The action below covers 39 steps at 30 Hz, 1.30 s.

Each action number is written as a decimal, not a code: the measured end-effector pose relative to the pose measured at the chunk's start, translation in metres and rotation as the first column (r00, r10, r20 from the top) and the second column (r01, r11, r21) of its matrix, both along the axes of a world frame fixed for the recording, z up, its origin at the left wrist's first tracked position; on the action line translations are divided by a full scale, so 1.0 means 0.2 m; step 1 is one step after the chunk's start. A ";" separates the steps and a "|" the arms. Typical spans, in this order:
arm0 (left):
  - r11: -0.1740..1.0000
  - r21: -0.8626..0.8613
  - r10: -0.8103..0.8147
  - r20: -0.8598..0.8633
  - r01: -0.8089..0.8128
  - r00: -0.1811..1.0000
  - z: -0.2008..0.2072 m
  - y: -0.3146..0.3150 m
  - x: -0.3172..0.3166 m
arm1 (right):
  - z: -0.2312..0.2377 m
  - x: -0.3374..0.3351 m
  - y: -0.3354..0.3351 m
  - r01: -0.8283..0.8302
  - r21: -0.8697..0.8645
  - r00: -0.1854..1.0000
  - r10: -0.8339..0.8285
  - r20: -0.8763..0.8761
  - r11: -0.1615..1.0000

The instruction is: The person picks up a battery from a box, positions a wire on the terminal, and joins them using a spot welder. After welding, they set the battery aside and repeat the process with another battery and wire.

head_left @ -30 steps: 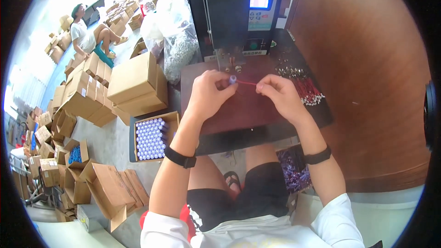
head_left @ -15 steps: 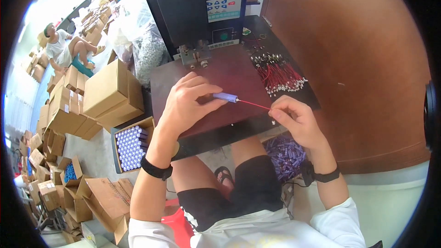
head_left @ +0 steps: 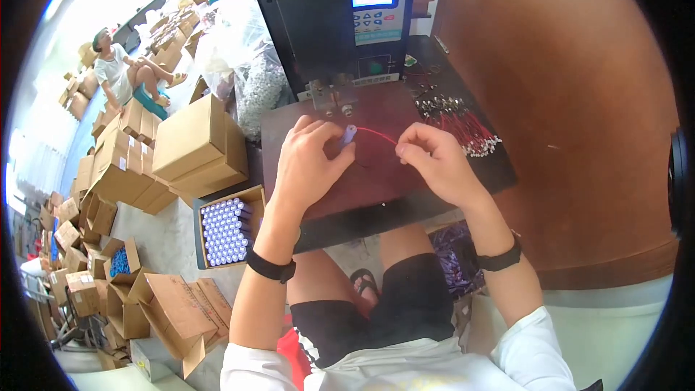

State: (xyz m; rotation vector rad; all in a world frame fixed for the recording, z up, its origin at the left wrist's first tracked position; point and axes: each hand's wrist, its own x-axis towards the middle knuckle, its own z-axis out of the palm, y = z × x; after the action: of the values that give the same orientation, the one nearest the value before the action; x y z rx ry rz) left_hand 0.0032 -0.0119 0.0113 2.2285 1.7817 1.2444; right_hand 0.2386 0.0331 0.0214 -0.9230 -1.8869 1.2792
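My left hand (head_left: 313,163) pinches a purple cylindrical battery cell (head_left: 348,136) between thumb and fingers, its end tilted up toward the machine. From that end a red wire (head_left: 376,133) arches over to my right hand (head_left: 433,161), whose thumb and forefinger are closed on it. Both hands are above the dark red work surface (head_left: 347,192). Just beyond the cell are the metal electrodes (head_left: 339,104) of a black spot-welding machine (head_left: 315,36) with a lit screen. A dark thin wire end shows under the cell.
Red and black wires with white connectors (head_left: 463,127) lie in a bunch at the right. A box of upright purple cells (head_left: 226,232) stands at lower left; more cells fill a container (head_left: 457,257) below the table. Cardboard boxes (head_left: 195,141) and a seated person (head_left: 127,72) are at left.
Both hands have moved toward the machine, bringing the cell close to the electrodes. The cell has turned from lying sideways to pointing up and away, and the red wire now bows.
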 end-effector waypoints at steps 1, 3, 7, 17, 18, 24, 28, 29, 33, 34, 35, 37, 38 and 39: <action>1.000 0.001 0.008 -0.003 -0.008 1.000 -0.01 0.01 -0.01 | 0.00 -0.02 0.00 -0.015 0.007 1.000 0.015 0.011 1.000; 1.000 0.007 0.029 0.055 -0.030 0.998 -0.02 0.02 -0.03 | -0.01 -0.06 0.00 -0.017 0.002 1.000 0.017 0.017 1.000; 0.992 -0.116 0.077 0.164 -0.058 0.984 0.00 0.03 -0.03 | -0.04 -0.10 0.03 -0.012 0.154 0.998 0.002 0.067 0.988; 0.980 -0.171 0.131 0.184 -0.100 0.974 0.00 0.05 -0.03 | -0.05 -0.14 0.03 0.026 0.263 0.990 -0.062 0.129 0.965; 0.982 -0.168 0.121 0.191 -0.089 0.974 0.00 0.05 -0.03 | -0.05 -0.13 0.03 0.025 0.262 0.990 -0.061 0.130 0.965; 0.982 -0.166 0.119 0.204 -0.085 0.972 -0.02 0.05 -0.04 | -0.05 -0.14 0.03 0.027 0.239 0.992 -0.055 0.111 0.971; 0.985 -0.144 0.115 0.154 -0.093 0.981 -0.01 0.06 -0.05 | -0.06 -0.14 0.05 0.029 0.243 0.993 -0.055 0.103 0.970; 0.983 -0.157 0.116 0.149 -0.092 0.982 -0.01 0.06 -0.04 | -0.07 -0.13 0.04 0.030 0.240 0.993 -0.056 0.100 0.970; 0.984 -0.156 0.116 0.166 -0.090 0.979 -0.01 0.06 -0.05 | -0.06 -0.13 0.03 0.034 0.235 0.996 -0.053 0.074 0.971; 0.984 -0.153 0.116 0.166 -0.091 0.979 -0.01 0.05 -0.05 | -0.05 -0.13 0.02 0.022 0.243 0.995 -0.046 0.094 0.970; 0.986 -0.146 0.105 0.164 -0.081 0.981 -0.01 0.05 -0.05 | -0.04 -0.12 0.01 0.009 0.255 0.993 -0.039 0.113 0.967; 0.989 -0.133 0.091 0.162 -0.070 0.983 -0.01 0.03 -0.05 | -0.02 -0.09 -0.02 0.001 0.194 0.995 -0.021 0.100 0.981; 0.989 -0.150 0.040 0.201 -0.010 0.979 0.00 0.02 -0.04 | 0.00 -0.06 -0.04 -0.003 0.125 0.996 -0.008 0.091 0.992; 0.985 -0.166 -0.011 0.243 0.053 0.970 0.01 0.01 -0.03 | 0.00 -0.02 -0.05 0.003 0.131 0.995 -0.015 0.095 0.991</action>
State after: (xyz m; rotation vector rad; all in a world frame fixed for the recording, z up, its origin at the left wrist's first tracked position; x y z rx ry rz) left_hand -0.0023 -0.0094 0.0131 1.9156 1.6843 1.2414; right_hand 0.2353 0.0227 0.0213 -0.9373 -2.0120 1.1092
